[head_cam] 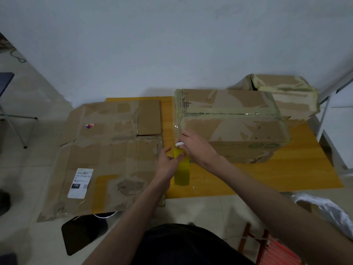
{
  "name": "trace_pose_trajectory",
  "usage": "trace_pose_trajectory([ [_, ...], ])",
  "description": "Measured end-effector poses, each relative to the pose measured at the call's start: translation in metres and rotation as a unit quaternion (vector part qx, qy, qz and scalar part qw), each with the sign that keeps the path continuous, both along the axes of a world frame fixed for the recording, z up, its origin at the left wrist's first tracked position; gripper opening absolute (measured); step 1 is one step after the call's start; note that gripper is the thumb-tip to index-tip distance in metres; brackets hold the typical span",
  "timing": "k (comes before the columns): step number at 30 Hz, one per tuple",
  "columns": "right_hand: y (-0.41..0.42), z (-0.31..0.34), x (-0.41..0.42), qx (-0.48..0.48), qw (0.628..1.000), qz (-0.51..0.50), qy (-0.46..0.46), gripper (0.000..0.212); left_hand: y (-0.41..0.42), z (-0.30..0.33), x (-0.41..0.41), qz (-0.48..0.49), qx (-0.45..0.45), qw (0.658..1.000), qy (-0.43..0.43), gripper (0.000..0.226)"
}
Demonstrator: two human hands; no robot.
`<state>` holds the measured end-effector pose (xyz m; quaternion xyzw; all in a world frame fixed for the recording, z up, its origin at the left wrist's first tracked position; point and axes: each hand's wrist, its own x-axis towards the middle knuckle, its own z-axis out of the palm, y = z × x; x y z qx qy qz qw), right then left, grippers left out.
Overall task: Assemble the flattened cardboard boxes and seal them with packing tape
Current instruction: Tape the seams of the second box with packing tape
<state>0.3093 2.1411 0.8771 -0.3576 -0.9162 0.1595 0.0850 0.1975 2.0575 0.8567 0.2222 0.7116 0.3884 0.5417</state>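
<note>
So this looks like the taping step on the front box (233,129), the assembled one sitting on the yellow table (267,175). Tape already runs along its top seam and down its left end. The tape roll (181,171) stands on edge on the table just off the box's near-left corner, with a strip seemingly stretched up from it toward that corner.

Left hand (168,161) is at the roll, fingers half curled, fingertips pinching its upper edge. Right hand (196,148) is right at the box's lower-left corner, fingers curled round a small white thing (180,144), probably a cutter, can't say for sure.

My guess: the strip is about to be cut. Next move needs the tape kept taut, the cut made close to the box, then the loose end pressed down flat.

Left of the box lies a flat box (107,155), not yet folded. Behind it sits another taped box (286,94).
</note>
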Motion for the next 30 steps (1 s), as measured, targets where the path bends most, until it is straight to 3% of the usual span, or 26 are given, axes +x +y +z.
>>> trace_pose_trajectory([
  [5,-0.001,0.000,-0.007,-0.001,1.000,-0.003,0.013,0.020,-0.002,-0.001,-0.001,0.004,0.000,1.000,-0.010,0.067],
  [14,0.004,-0.002,0.010,-0.101,0.977,-0.060,0.178,0.014,-0.002,0.001,-0.002,0.016,0.027,0.999,-0.022,0.048],
  [22,-0.008,-0.016,0.043,-0.102,0.943,-0.135,0.287,0.019,-0.004,-0.002,-0.005,-0.006,0.022,1.000,-0.021,0.036],
  [26,-0.026,-0.048,0.067,-0.102,0.933,-0.220,0.265,0.013,-0.001,-0.002,-0.008,-0.002,0.020,0.999,-0.028,0.039],
  [30,-0.036,-0.079,0.076,-0.140,0.948,-0.212,0.193,0.019,0.002,-0.003,-0.010,-0.001,0.014,1.000,-0.022,0.047],
])
